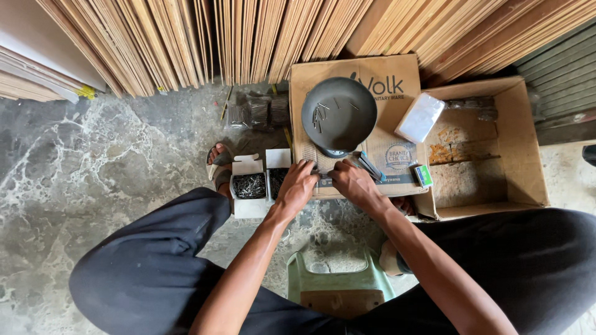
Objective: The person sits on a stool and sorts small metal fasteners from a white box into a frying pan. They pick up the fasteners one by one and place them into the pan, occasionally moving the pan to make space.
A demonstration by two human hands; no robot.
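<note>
My left hand (297, 184) and my right hand (352, 182) meet at the near edge of a closed cardboard box (397, 87), fingers curled on a small object between them that I cannot make out. Just beyond them a dark round scale pan (339, 114) holds a few loose nails. Two small open white boxes (249, 185) filled with dark nails stand to the left of my left hand.
An open cardboard box (490, 149) of nails lies at the right, a white packet (419, 117) on its corner. Stacked wooden sheets (186, 37) line the back. A green stool (338, 282) stands between my knees. Bundled nails (257, 113) rest on the stone floor.
</note>
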